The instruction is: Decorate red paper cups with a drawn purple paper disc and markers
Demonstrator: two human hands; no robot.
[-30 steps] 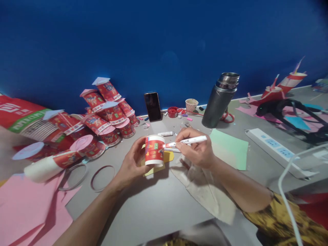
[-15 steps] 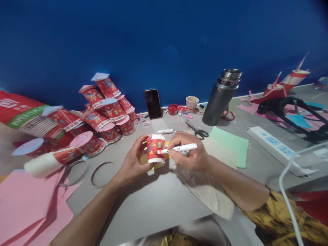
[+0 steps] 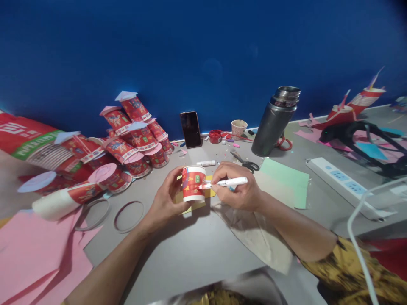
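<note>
A red printed paper cup [image 3: 192, 192] with white rims is held upright, slightly tilted, above the middle of the table. My left hand [image 3: 170, 192] is wrapped around its left side, thumb low and fingers behind. In my right hand [image 3: 237, 186] is a white marker pen [image 3: 233, 181], gripped like a pencil, its red tip at the cup's right side; whether it touches cannot be made out. Yellow paper [image 3: 209, 193] lies beneath the cup. Just behind, a white marker [image 3: 205, 163] rests on the table.
Decorated paper cups [image 3: 140, 137] are stacked at the left, near pink paper [image 3: 28, 250] and two tape rings [image 3: 129, 216]. Farther back stand a phone [image 3: 190, 129] and a dark bottle [image 3: 273, 123]. Scissors [image 3: 248, 164], green paper [image 3: 286, 178] and a power strip [image 3: 346, 184] lie right.
The marker in my right hand has shifted slightly right, its tip nearer the cup's edge. My left hand keeps hold of the cup, which has barely moved.
</note>
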